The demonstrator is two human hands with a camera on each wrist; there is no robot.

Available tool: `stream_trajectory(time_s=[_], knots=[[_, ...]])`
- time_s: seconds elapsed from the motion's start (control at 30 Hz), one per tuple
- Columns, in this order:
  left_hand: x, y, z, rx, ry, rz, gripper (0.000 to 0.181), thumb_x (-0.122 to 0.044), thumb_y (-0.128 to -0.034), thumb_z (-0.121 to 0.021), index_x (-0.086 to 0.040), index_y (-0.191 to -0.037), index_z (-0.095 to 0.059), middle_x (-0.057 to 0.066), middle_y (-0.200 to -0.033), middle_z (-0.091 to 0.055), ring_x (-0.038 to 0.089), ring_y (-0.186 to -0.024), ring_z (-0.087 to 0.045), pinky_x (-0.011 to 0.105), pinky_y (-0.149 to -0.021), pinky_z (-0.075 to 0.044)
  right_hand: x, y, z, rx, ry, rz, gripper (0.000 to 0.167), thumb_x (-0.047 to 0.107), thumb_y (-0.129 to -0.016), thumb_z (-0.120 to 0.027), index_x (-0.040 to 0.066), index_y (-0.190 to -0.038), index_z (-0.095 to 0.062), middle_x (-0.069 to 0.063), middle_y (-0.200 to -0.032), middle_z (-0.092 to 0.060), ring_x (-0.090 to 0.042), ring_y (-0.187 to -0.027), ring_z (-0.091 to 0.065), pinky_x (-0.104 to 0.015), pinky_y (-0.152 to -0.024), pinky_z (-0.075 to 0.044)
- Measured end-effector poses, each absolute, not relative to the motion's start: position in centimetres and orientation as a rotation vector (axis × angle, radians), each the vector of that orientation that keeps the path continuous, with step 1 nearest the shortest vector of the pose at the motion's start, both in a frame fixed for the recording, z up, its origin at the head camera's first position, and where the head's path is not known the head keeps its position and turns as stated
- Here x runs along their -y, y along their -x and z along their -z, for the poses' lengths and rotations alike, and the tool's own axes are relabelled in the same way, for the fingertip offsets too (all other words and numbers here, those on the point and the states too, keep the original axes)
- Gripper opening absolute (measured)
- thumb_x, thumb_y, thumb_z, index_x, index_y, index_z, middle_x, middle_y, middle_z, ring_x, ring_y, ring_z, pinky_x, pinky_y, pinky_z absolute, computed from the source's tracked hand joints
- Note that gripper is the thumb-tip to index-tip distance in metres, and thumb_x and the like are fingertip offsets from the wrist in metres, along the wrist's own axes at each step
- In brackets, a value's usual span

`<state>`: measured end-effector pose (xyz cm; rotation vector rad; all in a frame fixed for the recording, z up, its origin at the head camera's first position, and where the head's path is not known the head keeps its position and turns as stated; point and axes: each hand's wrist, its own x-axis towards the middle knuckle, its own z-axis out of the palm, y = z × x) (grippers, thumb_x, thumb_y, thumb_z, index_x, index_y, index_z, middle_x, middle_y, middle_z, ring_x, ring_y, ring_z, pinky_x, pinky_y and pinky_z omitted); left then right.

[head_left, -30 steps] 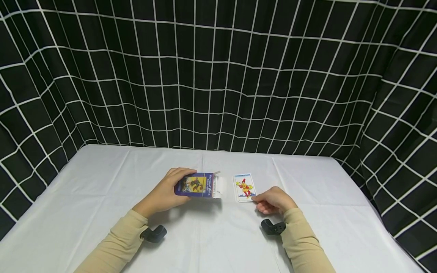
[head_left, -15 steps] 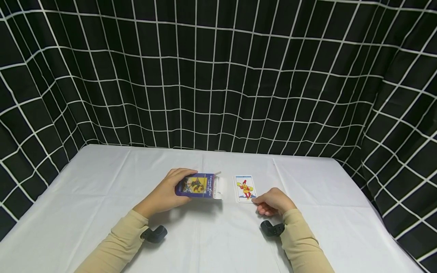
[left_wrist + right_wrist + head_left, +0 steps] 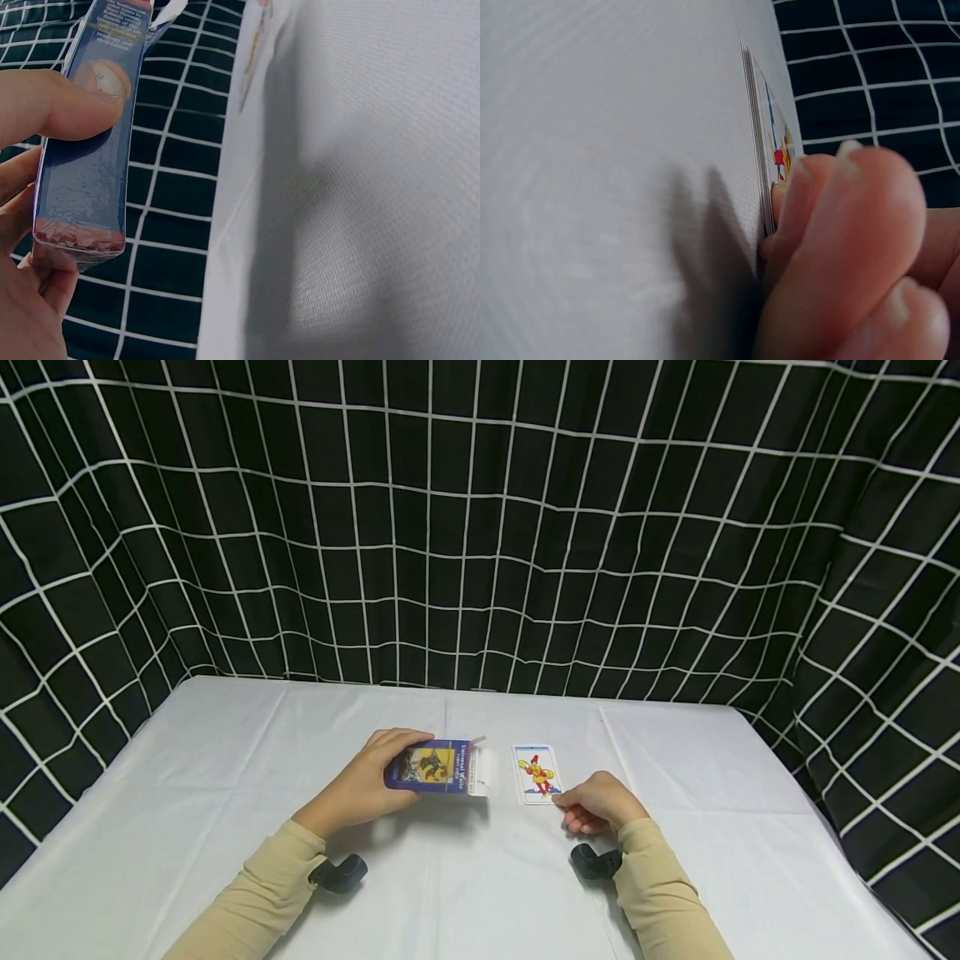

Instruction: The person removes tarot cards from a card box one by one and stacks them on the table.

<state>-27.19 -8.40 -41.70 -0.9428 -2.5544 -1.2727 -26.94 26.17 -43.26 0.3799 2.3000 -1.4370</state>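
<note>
My left hand (image 3: pixel 366 781) grips a dark blue tarot card box (image 3: pixel 431 767), thumb on one narrow side and fingers on the other. The box is held above the cloth, its opened flap end (image 3: pixel 480 770) facing right. In the left wrist view the thumb presses the blue printed side of the box (image 3: pixel 90 180). Right of the box lies a thin stack of cards (image 3: pixel 537 773), face up, the top one showing a figure in red and yellow. My right hand (image 3: pixel 602 802) pinches the stack's near right corner. The right wrist view shows the layered card edges (image 3: pixel 756 127) against the cloth.
A white cloth (image 3: pixel 465 877) with fold creases covers the table. Black curtains with a white grid (image 3: pixel 465 527) stand behind and at both sides. Dark wrist devices sit on the left sleeve (image 3: pixel 339 875) and the right sleeve (image 3: pixel 596 862).
Almost nothing differs. The cards and right hand show only a very slight shift; the left hand keeps hold of the box in the same place.
</note>
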Motion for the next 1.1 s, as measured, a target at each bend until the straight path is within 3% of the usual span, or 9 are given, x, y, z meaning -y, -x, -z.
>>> stream_trajectory(time_s=[0.2, 0.33, 0.6, 0.77, 1.1], knots=[[8.4, 27.1, 41.6, 2.564, 0.937, 1.271, 0.073, -0.006, -0.0706, -0.082, -0.013, -0.139, -0.055, 0.01, -0.139, -0.056, 0.03, -0.13, -0.045, 0.053, -0.111, -0.038, -26.5, 26.9, 43.0, -2.275, -0.34, 1.485, 0.022, 0.014, -0.09, -0.067, 0.003, -0.071, -0.064, 0.005, -0.047, -0.058, 0.0, -0.041, -0.054, -0.014, -0.043, -0.046], [8.3, 27.2, 41.6, 2.56, 0.935, 1.267, 0.073, -0.006, -0.0706, -0.082, -0.012, -0.139, -0.055, 0.01, -0.139, -0.056, 0.03, -0.129, -0.045, 0.053, -0.11, -0.038, -26.3, 26.8, 42.0, -2.315, -0.328, 1.577, 0.02, 0.017, -0.09, -0.067, 0.0, -0.084, -0.06, 0.005, -0.052, -0.06, -0.001, -0.044, -0.055, -0.015, -0.044, -0.047], [8.3, 27.2, 41.7, 2.548, 0.952, 1.261, 0.073, -0.006, -0.0703, -0.081, -0.012, -0.138, -0.055, 0.011, -0.138, -0.057, 0.031, -0.128, -0.045, 0.054, -0.109, -0.039, -23.1, 25.9, 39.5, -2.4, -0.223, 1.921, 0.031, 0.009, -0.09, -0.068, -0.013, -0.112, -0.059, -0.004, -0.081, -0.07, -0.008, -0.065, -0.068, -0.021, -0.061, -0.058], [8.2, 27.3, 41.8, 2.557, 0.955, 1.269, 0.074, -0.006, -0.0699, -0.081, -0.013, -0.139, -0.055, 0.009, -0.138, -0.057, 0.029, -0.128, -0.045, 0.052, -0.109, -0.039, -21.3, 25.2, 39.1, -2.402, -0.134, 2.048, 0.028, 0.005, -0.089, -0.068, -0.014, -0.109, -0.063, -0.002, -0.083, -0.071, -0.009, -0.071, -0.071, -0.023, -0.066, -0.06], [8.1, 27.2, 42.0, 2.533, 0.974, 1.279, 0.073, -0.006, -0.0696, -0.081, -0.012, -0.138, -0.056, 0.01, -0.137, -0.057, 0.028, -0.125, -0.047, 0.051, -0.107, -0.041, -18.8, 24.4, 39.2, -2.381, -0.036, 2.067, 0.03, 0.006, -0.088, -0.07, -0.013, -0.111, -0.066, -0.01, -0.093, -0.074, -0.014, -0.077, -0.073, -0.03, -0.075, -0.061]])
